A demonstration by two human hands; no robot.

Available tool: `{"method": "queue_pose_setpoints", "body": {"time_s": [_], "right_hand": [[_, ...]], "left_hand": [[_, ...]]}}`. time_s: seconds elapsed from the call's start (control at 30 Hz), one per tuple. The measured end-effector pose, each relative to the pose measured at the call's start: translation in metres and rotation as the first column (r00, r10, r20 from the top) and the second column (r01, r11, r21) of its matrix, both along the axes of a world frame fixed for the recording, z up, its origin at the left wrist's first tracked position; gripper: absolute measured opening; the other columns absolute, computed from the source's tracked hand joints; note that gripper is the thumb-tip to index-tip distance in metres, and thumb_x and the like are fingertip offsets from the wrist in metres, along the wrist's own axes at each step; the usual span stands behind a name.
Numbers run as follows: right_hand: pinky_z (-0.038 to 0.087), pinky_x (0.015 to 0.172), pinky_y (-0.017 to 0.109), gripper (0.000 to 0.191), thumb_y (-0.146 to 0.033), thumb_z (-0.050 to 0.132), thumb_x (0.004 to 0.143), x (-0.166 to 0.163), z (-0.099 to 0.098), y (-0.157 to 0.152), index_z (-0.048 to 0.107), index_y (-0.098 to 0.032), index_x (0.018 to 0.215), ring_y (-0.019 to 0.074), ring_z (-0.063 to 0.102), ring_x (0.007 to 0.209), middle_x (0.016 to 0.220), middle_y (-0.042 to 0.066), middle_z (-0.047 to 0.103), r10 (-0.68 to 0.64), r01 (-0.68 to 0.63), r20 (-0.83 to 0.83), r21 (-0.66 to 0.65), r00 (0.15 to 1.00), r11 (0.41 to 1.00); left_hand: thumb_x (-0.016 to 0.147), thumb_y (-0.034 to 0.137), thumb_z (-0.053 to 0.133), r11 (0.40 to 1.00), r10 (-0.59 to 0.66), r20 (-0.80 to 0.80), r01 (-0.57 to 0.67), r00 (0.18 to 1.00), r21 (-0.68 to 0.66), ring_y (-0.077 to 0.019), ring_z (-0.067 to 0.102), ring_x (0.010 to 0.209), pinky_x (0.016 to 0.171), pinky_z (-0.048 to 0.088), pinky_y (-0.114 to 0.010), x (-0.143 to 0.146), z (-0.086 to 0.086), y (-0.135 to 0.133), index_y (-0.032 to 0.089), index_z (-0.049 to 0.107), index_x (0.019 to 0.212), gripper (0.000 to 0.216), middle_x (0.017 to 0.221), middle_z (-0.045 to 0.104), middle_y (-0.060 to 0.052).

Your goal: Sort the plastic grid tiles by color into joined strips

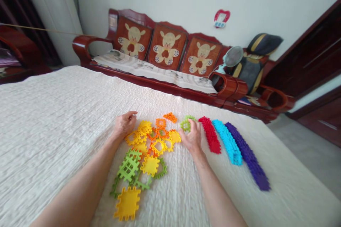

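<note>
My left hand (126, 125) is at the left edge of a loose pile of toy interlocking tiles, fingers partly extended to the right and seemingly empty. At the pile's far right, my right hand (193, 136) has its thumb and fingers around light green interlocking tiles (185, 125) on the cover. Between the hands lie yellow tiles (158, 146) and orange tiles (160, 123), overlapping. Closer to me are green tiles (128, 169), a yellow square tile (150, 165) and another yellow square (127, 204). The right hand partly hides the green tiles it touches.
Right of my right hand run a red row of tiles (210, 135), a light blue row (227, 142) and a purple row (247, 156). They lie on a white quilted cover (66, 120). Beyond stand a wooden sofa (160, 81) and a small fan (233, 56).
</note>
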State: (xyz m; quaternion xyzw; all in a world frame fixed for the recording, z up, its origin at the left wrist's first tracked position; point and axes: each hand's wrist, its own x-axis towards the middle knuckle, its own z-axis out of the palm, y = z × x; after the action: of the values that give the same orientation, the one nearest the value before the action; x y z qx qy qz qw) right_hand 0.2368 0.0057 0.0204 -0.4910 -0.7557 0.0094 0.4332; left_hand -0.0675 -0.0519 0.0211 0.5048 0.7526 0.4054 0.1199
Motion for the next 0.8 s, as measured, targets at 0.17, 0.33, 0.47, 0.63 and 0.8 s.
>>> {"method": "queue_pose_setpoints", "body": {"time_s": [0.17, 0.33, 0.47, 0.63, 0.8], "right_hand": [[0.045, 0.093, 0.051, 0.050, -0.031, 0.060, 0.071, 0.029, -0.015, 0.003, 0.055, -0.018, 0.118, 0.0311, 0.053, 0.106, 0.110, 0.013, 0.053, -0.206, 0.206, 0.023, 0.016, 0.978, 0.978], [0.044, 0.094, 0.052, 0.053, -0.027, 0.058, 0.067, 0.030, -0.017, 0.000, 0.055, -0.016, 0.119, 0.0334, 0.051, 0.107, 0.113, 0.016, 0.052, -0.226, 0.227, 0.057, -0.018, 0.973, 0.974], [0.044, 0.092, 0.052, 0.051, -0.035, 0.059, 0.069, 0.028, -0.016, 0.000, 0.057, -0.015, 0.116, 0.0334, 0.050, 0.104, 0.106, 0.014, 0.051, -0.279, 0.280, 0.026, -0.088, 0.960, 0.956], [0.045, 0.090, 0.053, 0.051, -0.041, 0.060, 0.071, 0.027, -0.015, 0.001, 0.057, -0.014, 0.115, 0.0340, 0.051, 0.100, 0.102, 0.014, 0.051, -0.330, 0.335, 0.057, -0.159, 0.942, 0.929], [0.043, 0.092, 0.055, 0.058, -0.041, 0.064, 0.070, 0.025, -0.011, -0.001, 0.055, -0.012, 0.120, 0.0366, 0.051, 0.105, 0.108, 0.017, 0.051, -0.347, 0.352, 0.060, -0.165, 0.936, 0.921]], "left_hand": [[0.079, 0.038, 0.042, 1.000, -0.002, -0.039, 0.002, 0.999, -0.021, -0.0141, 0.050, 0.050, 0.056, 0.039, -0.024, 0.000, 0.001, 0.001, 0.018, 0.072, 0.105, 0.045, 0.049, 0.052, 0.003], [0.079, 0.037, 0.043, 0.999, 0.000, -0.053, -0.002, 0.999, -0.033, -0.0153, 0.055, 0.055, 0.060, 0.042, -0.025, 0.000, 0.001, 0.001, 0.018, 0.073, 0.105, 0.044, 0.054, 0.057, 0.001], [0.079, 0.037, 0.043, 0.999, -0.008, -0.046, 0.006, 0.999, -0.042, -0.0170, 0.059, 0.059, 0.060, 0.043, -0.025, -0.001, 0.001, 0.001, 0.018, 0.072, 0.106, 0.044, 0.054, 0.060, 0.001], [0.079, 0.036, 0.044, 0.999, -0.018, -0.046, 0.016, 0.999, -0.044, -0.0174, 0.062, 0.063, 0.063, 0.046, -0.025, -0.002, -0.001, 0.003, 0.019, 0.073, 0.105, 0.043, 0.059, 0.064, 0.000], [0.079, 0.036, 0.045, 0.999, -0.036, -0.055, 0.034, 0.998, -0.032, -0.0170, 0.063, 0.068, 0.068, 0.047, -0.024, -0.002, -0.003, 0.003, 0.019, 0.073, 0.106, 0.042, 0.066, 0.068, -0.001]]}}
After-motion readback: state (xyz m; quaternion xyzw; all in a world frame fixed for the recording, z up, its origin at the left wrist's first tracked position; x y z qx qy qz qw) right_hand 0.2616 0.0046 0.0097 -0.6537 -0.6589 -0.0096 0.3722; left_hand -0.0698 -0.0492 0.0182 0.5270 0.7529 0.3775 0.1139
